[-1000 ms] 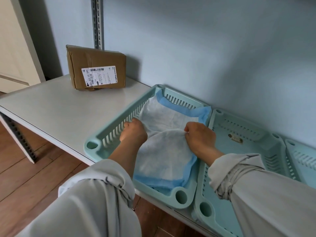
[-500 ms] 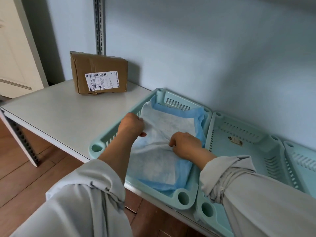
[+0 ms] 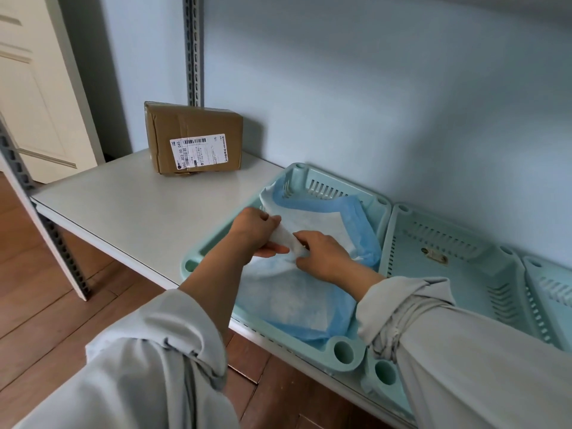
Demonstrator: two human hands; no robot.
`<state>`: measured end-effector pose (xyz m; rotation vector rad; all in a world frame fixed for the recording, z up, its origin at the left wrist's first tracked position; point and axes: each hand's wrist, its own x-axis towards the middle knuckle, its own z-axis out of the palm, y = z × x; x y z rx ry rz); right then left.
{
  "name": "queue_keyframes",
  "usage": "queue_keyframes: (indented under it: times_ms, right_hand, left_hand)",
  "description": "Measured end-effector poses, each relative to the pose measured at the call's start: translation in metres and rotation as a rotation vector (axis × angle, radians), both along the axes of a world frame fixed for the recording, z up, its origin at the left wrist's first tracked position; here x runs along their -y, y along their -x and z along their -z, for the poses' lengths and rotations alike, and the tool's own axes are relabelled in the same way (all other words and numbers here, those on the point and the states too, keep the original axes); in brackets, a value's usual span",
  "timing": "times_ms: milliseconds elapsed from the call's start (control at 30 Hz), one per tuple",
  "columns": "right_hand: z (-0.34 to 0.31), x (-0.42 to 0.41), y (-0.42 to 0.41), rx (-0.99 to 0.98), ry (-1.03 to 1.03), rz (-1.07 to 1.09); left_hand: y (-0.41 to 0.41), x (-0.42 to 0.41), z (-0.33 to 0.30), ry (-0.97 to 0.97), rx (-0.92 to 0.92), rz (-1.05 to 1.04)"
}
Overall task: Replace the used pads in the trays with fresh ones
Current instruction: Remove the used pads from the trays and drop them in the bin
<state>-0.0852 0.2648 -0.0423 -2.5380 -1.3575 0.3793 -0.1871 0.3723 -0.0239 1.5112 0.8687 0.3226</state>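
A white pad with blue edging point(image 3: 312, 221) lies rumpled in the leftmost mint-green tray point(image 3: 346, 354) on the shelf. Its far corner hangs over the tray's back left wall. My left hand point(image 3: 257, 230) grips a bunched fold of the pad over the tray's middle. My right hand point(image 3: 322, 255) pinches the same fold right beside it, so the two hands almost touch. A second pad layer point(image 3: 294, 301) lies flat in the near half of the tray.
A second mint tray point(image 3: 458, 280) without a pad stands right of the first, and a third point(image 3: 551, 292) shows at the right edge. A taped cardboard box point(image 3: 193, 140) sits at the back left of the white shelf point(image 3: 130, 212). Wooden floor lies below.
Both hands have come together at the tray's middle, gathering the pad into a bunched fold. The pad's far corner has slid up over the back left wall.
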Motion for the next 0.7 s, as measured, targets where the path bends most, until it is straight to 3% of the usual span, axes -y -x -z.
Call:
queue_keyframes:
  times_ms: [133,267,433,600,700]
  right_hand:
    - [-0.005,0.008,-0.003,0.045,-0.019,0.038]
    - [-0.013,0.012,-0.007,0.016,-0.092,0.148]
    - [-0.017,0.018,-0.015,0.032,0.002,0.202]
    - [-0.018,0.030,-0.022,0.114,0.051,0.233]
    - [-0.024,0.039,-0.025,0.134,0.175,0.226]
  left_hand:
    - [-0.001,0.003,-0.013,0.040,0.107,0.017]
    - [-0.003,0.001,-0.029,-0.042,0.198,-0.004]
    - [-0.005,0.002,-0.042,-0.120,0.340,-0.142]
    - [-0.005,0.009,-0.031,-0.096,0.171,-0.042]
    - [-0.003,0.005,-0.029,-0.069,0.198,-0.075]
